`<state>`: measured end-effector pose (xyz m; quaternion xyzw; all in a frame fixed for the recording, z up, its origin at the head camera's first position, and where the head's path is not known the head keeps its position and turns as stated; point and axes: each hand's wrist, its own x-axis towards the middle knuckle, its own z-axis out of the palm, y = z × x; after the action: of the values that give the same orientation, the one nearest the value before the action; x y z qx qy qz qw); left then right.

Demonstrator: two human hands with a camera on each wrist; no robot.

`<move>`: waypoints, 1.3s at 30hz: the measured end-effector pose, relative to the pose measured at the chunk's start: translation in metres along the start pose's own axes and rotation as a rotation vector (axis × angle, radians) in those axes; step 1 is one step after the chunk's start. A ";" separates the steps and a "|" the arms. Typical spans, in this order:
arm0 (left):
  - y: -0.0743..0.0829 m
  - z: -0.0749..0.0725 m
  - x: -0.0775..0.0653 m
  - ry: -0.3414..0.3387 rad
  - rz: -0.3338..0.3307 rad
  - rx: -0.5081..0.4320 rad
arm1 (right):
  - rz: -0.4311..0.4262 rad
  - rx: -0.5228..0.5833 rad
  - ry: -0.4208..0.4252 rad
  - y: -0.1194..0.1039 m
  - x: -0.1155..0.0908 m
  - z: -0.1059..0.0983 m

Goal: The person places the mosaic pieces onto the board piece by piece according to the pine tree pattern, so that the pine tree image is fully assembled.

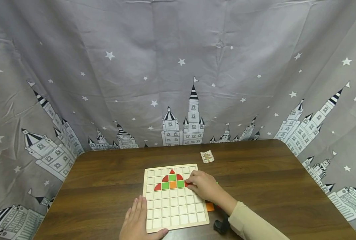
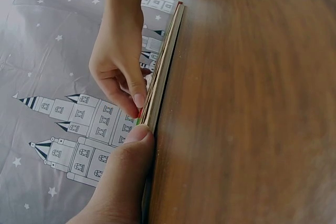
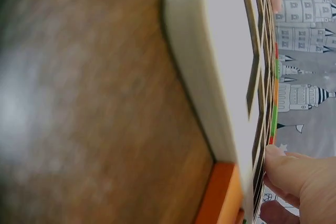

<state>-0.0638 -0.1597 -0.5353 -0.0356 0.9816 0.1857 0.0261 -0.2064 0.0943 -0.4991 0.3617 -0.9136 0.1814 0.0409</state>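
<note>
A wooden grid board (image 1: 166, 213) lies on the table, with red, green and orange tiles set in a stepped shape on its upper half. A red triangle tile (image 1: 172, 171) tops the shape. Below it are green tiles (image 1: 172, 177), an orange tile (image 1: 173, 184) and rounded red tiles (image 1: 158, 187). My right hand (image 1: 206, 186) pinches a red tile (image 1: 186, 183) at the row's right end; the fingers partly hide its shape. My left hand (image 1: 137, 218) rests along the board's left edge, fingers straight, its thumb (image 2: 137, 135) at the near edge.
A small pattern card (image 1: 207, 156) lies behind the board. Orange pieces (image 1: 209, 206) touch or lie close to the board's right edge, partly under my right arm. A black object (image 1: 221, 226) is by the right wrist. A grey castle-print curtain (image 1: 178, 66) hangs behind the table.
</note>
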 end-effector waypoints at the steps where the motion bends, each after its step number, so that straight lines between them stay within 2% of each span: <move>1: 0.000 0.000 0.000 0.002 0.001 0.001 | 0.000 0.001 -0.001 0.000 -0.001 -0.001; 9: -0.001 0.003 0.001 0.018 0.010 0.005 | 0.042 -0.006 0.000 0.006 -0.011 -0.010; 20: 0.000 0.001 0.000 0.018 -0.001 0.004 | 0.232 0.048 0.034 0.037 -0.039 -0.031; 25: 0.000 0.000 -0.001 0.020 -0.001 0.001 | 0.283 0.043 0.037 0.050 -0.048 -0.033; 32: -0.001 0.000 -0.001 0.031 0.009 0.004 | 0.348 0.066 0.026 0.057 -0.047 -0.027; 39: 0.001 -0.001 0.000 0.000 -0.001 -0.005 | 0.383 0.070 0.045 0.057 -0.041 -0.021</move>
<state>-0.0635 -0.1592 -0.5338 -0.0364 0.9811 0.1881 0.0260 -0.2160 0.1671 -0.5055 0.1782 -0.9576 0.2258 0.0133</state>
